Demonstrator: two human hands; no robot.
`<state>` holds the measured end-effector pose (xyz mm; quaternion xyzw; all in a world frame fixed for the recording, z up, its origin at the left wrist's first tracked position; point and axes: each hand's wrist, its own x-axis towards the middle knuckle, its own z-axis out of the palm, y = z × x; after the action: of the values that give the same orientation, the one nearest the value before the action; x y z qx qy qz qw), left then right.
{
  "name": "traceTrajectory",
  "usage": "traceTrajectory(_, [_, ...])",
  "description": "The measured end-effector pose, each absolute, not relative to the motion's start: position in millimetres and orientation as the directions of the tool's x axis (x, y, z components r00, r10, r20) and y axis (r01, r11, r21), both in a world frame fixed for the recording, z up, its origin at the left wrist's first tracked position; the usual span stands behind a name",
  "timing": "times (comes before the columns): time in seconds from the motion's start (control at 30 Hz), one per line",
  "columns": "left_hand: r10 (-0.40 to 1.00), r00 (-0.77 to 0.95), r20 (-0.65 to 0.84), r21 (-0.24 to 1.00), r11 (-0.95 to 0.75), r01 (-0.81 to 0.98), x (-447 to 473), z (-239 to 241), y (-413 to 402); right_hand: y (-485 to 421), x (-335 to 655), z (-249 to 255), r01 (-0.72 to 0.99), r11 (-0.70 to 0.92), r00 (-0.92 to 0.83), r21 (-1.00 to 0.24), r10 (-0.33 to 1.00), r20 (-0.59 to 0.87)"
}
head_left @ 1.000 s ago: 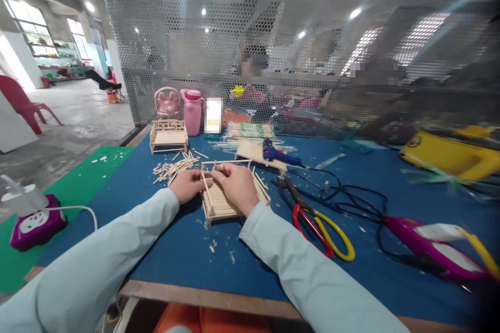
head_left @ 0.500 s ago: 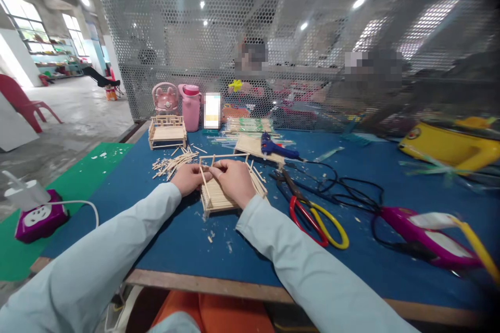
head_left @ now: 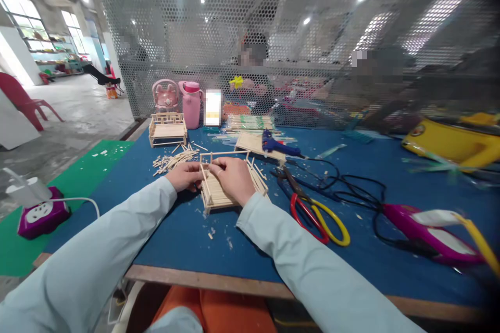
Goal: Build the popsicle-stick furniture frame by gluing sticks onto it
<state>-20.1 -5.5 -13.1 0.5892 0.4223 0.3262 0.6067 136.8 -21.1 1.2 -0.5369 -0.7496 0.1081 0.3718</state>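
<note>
On the blue table [head_left: 183,250], a small wooden frame [head_left: 219,197], made of thin sticks, stood directly before the person, between the two hands. The left hand [head_left: 185,176] was at its left side, with bent fingers close to the rail there; whether they were clamped on something, I could not tell. The right hand [head_left: 236,179] reached over the frame, thumb and fingertips close together near the same rail, but what was between them was hidden from me. Behind the left hand lay a pile of loose sticks [head_left: 177,160], and farther back a similar wooden piece [head_left: 169,132]. To the right lay the scissors [head_left: 299,197].
</note>
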Motion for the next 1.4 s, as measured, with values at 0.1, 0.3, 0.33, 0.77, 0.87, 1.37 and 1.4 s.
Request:
traceTrajectory(0.1, [0.903, 0.410, -0.129, 0.990, 0.095, 0.101, -18.6, -13.5, -6.5, -20.2, 137.2, 1.1, 0.727, 0.377, -0.118, -0.574, 0.892, 0.436])
traceTrajectory(0.3, [0.922, 0.367, -0.127, 0.989, 0.088, 0.121, -16.5, -12.3, -7.7, -20.6, 136.4, 3.9, 0.748, 0.327, -0.084, -0.578, 0.910, 0.407])
traceTrajectory(0.33, [0.923, 0.363, -0.126, 0.989, 0.086, 0.123, -16.1, -12.4, -7.6, -20.8, 136.1, 4.4, 0.751, 0.322, -0.081, -0.577, 0.911, 0.404])
traceTrajectory(0.77, [0.928, 0.356, -0.114, 0.987, 0.064, 0.149, -16.3, -17.0, -5.1, -21.3, 134.9, 4.7, 0.766, 0.312, -0.075, -0.562, 0.912, 0.403])
traceTrajectory(0.87, [0.923, 0.364, -0.121, 0.989, 0.079, 0.128, -15.4, -15.3, -6.6, -21.6, 135.0, 4.7, 0.766, 0.316, -0.077, -0.560, 0.910, 0.408])
traceTrajectory(1.37, [0.948, 0.283, -0.146, 0.989, 0.138, 0.046, -11.3, -13.9, -4.4, -17.1, 131.6, 3.4, 0.790, 0.322, -0.084, -0.522, 0.900, 0.427])
traceTrajectory(1.4, [0.947, 0.281, -0.153, 0.988, 0.146, 0.047, -11.3, -13.7, -4.8, -17.1, 131.7, 3.1, 0.790, 0.319, -0.082, -0.523, 0.901, 0.427])
